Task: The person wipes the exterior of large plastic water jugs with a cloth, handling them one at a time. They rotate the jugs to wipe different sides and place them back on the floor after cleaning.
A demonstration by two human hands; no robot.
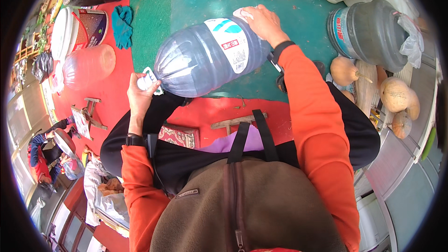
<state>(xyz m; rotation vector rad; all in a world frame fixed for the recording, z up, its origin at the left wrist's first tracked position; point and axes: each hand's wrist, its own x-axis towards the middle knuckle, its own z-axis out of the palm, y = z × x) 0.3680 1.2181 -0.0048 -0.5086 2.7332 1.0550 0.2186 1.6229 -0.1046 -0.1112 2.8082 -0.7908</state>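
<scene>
A large clear plastic water bottle lies on its side in front of me, bearing a white and blue label with writing. At its neck, my left hand grips the white plastic carrying handle between thumb and fingers. My right hand presses a pale pink cloth against the upper side near the bottle's base. Part of the cloth is hidden under the fingers. The neck end hangs close above my black-trousered knee.
Pumpkins and a greyish water bottle are at the right. Left are a paint bucket, teal gloves, another clear bottle and a small wooden stool. A person holding a basin sits far left.
</scene>
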